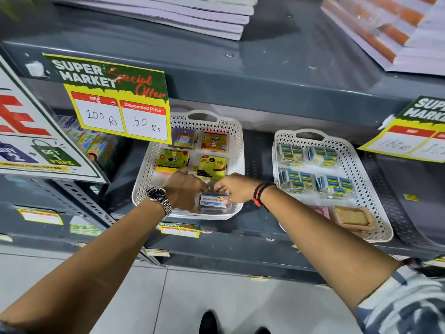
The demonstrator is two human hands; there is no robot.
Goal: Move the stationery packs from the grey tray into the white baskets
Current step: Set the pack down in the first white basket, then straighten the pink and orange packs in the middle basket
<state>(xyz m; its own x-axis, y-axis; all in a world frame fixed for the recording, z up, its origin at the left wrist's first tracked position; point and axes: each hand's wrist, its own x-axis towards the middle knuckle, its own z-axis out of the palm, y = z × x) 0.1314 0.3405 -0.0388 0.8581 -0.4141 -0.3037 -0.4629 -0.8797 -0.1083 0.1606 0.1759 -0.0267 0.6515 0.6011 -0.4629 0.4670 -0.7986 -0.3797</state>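
Two white perforated baskets sit on a grey shelf. Inside the front of the left basket (237,150), my left hand (185,189) and my right hand (234,190) both grip a small clear box of gem clips (212,201) with a white label. Behind it in that basket lie several sticky-note packs (212,163). The right basket (361,165) holds several blue-and-yellow packs (305,180) and, at its front, a tan pack (351,218). No grey tray is in view.
A yellow and green price sign (120,102) hangs from the shelf above and covers the left basket's back left corner. Another sign (414,136) hangs at the right. Stacked notebooks (192,15) lie on the upper shelf. Colourful packs (91,138) stand left of the basket.
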